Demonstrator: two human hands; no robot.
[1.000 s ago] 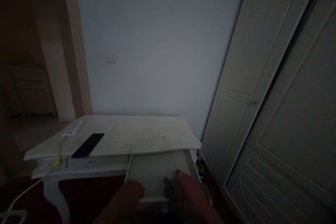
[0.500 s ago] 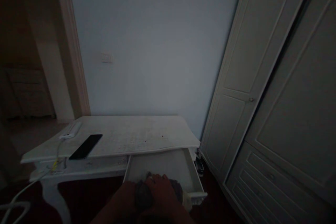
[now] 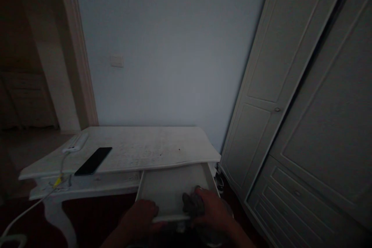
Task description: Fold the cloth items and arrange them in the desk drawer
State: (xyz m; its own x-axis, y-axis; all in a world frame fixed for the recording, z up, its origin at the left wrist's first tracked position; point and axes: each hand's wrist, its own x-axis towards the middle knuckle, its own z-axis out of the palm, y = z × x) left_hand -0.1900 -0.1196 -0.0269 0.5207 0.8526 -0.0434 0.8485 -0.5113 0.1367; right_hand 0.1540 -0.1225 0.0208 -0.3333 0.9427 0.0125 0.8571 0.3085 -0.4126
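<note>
A white desk (image 3: 139,149) stands against the wall with its right-hand drawer (image 3: 171,190) pulled out toward me. My left hand (image 3: 141,215) grips the drawer's front edge, fingers curled over it. My right hand (image 3: 213,211) is closed on a dark grey cloth (image 3: 192,204) lying at the drawer's front right corner. The room is dim and fine detail of the cloth is lost.
A black phone (image 3: 93,160) lies on the desk's left part, beside a white power strip (image 3: 76,143) with a cable (image 3: 31,207) trailing to the floor. A tall white wardrobe (image 3: 305,116) fills the right. A doorway (image 3: 35,66) opens at the left.
Half a second ago both hands were together over the cloth in the drawer's middle. Now the left hand is back on the drawer front and the right hand and cloth are at the right.
</note>
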